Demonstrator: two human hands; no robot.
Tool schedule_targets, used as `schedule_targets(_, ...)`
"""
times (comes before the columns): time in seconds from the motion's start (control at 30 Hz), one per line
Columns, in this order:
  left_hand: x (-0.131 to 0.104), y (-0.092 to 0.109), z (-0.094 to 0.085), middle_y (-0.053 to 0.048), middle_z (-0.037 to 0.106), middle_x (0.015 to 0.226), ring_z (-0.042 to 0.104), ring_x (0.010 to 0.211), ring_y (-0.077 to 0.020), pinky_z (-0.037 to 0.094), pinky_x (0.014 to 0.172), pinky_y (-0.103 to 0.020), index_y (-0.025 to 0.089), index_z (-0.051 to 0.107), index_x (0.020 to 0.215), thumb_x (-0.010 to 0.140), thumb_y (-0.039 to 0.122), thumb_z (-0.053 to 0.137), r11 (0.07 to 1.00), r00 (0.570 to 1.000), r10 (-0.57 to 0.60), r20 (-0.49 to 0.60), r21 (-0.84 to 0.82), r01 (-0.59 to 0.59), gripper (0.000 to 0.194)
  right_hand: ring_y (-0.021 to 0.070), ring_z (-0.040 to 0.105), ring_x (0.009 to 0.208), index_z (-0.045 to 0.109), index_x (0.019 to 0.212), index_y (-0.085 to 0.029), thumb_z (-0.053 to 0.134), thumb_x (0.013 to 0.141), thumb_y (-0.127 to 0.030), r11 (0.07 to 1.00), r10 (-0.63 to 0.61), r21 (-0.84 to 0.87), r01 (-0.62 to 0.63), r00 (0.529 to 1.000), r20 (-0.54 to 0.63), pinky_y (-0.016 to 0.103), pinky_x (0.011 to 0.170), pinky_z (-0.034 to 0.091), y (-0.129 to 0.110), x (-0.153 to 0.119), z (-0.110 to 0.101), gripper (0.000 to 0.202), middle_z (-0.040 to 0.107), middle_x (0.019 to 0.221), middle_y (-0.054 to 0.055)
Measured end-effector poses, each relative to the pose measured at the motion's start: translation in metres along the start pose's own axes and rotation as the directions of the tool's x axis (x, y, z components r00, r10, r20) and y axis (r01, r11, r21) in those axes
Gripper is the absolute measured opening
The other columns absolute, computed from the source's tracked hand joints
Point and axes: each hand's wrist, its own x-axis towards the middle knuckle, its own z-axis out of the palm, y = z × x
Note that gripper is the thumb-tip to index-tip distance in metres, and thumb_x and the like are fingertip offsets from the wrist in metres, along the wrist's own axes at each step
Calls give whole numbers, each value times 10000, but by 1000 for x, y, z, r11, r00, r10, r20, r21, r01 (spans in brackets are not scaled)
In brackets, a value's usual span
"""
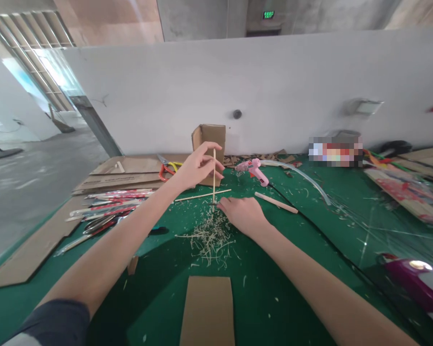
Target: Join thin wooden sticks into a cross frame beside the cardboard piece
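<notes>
My left hand (202, 166) is closed at the fingertips on the upper end of a thin wooden stick (214, 180), which stands nearly upright. Beside the stick's lower end, my right hand (243, 214) is closed with its fingers pressed together. A small dark edge shows at its fingertips, too little to name. Below both hands lies a loose pile of thin wood shavings (211, 238). A second thin stick (187, 197) lies flat on the green table just behind, crossing behind the upright one. Folded cardboard (214, 134) stands behind my left hand.
A pink glue gun (256, 170) and a wooden rod (276, 203) lie right of my hands. Scissors (168, 168), wrapped packets (108, 204) and cardboard strips (39, 240) are at left. A cardboard piece (207, 312) lies in front. A white wall (173, 96) rises behind.
</notes>
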Motion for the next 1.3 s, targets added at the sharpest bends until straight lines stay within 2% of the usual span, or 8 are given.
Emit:
schedule_targets(0.1, 0, 0, 1, -32, 630, 850, 660, 711, -152, 518, 711, -277, 239, 335, 1142, 850, 257, 431, 1000, 1000, 2, -15, 20, -1, 307, 155, 600, 594, 580, 940, -200, 146, 944, -393, 997, 76, -26, -78, 995, -72, 229, 508, 293, 1, 1, -2, 475, 662, 765, 60)
schedule_targets(0.27, 0, 0, 1, -57, 639, 925, 666, 744, -160, 511, 749, -293, 236, 319, 1166, 870, 247, 406, 1000, 1000, -9, 2, -11, 9, 309, 138, 598, 581, 595, 904, -199, 206, 936, -410, 1000, 18, -9, -17, 1000, 17, 222, 514, 303, -1, 0, -1, 444, 658, 736, 58)
schedule_targets(0.47, 0, -1, 1, -73, 640, 1002, 663, 776, -160, 504, 764, -285, 231, 302, 1177, 885, 256, 397, 999, 1000, -16, 22, -32, 17, 308, 139, 600, 609, 588, 963, -187, 152, 941, -412, 993, 111, -21, -112, 992, -63, 227, 516, 295, 3, 5, -6, 492, 661, 769, 77)
schedule_targets(0.57, 0, 0, 1, -80, 639, 1024, 664, 794, -162, 497, 781, -286, 226, 293, 1186, 893, 249, 380, 999, 999, -20, 28, -36, 21, 307, 129, 593, 579, 587, 925, -195, 213, 933, -424, 998, 58, -13, -58, 998, 37, 223, 506, 278, 5, 5, -8, 439, 659, 728, 55)
schedule_targets(0.73, 0, 2, 3, -85, 634, 1047, 660, 808, -170, 506, 749, -283, 221, 293, 1208, 888, 226, 357, 999, 999, -23, 34, -28, 23, 326, 148, 599, 617, 570, 946, -190, 147, 944, -405, 996, 83, -10, -84, 994, -70, 230, 521, 283, 7, 6, -9, 474, 663, 766, 65)
schedule_targets(0.93, 1, 1, 3, -88, 621, 1078, 657, 820, -168, 503, 686, -248, 235, 285, 1198, 896, 229, 341, 999, 999, -45, 24, -9, 45, 307, 150, 592, 560, 577, 903, -202, 205, 934, -422, 999, 29, -20, -29, 999, 17, 226, 500, 270, 4, 4, -4, 433, 656, 704, 43)
schedule_targets(1.17, 0, 0, 4, -93, 604, 1107, 657, 817, -152, 502, 706, -239, 228, 277, 1190, 903, 234, 322, 999, 999, -12, 51, -42, 14, 291, 135, 581, 561, 574, 941, -193, 170, 942, -404, 997, 77, 2, -77, 996, -54, 223, 501, 255, 4, 4, -2, 456, 651, 709, 50)
schedule_targets(1.3, -1, 3, 5, -92, 601, 1120, 656, 834, -157, 502, 680, -232, 235, 268, 1197, 902, 228, 306, 999, 998, -36, 52, -27, 38, 298, 137, 584, 579, 584, 857, -205, 195, 937, -417, 1000, -13, 25, 13, 1000, 11, 221, 508, 251, 1, 0, 6, 450, 647, 692, 40)
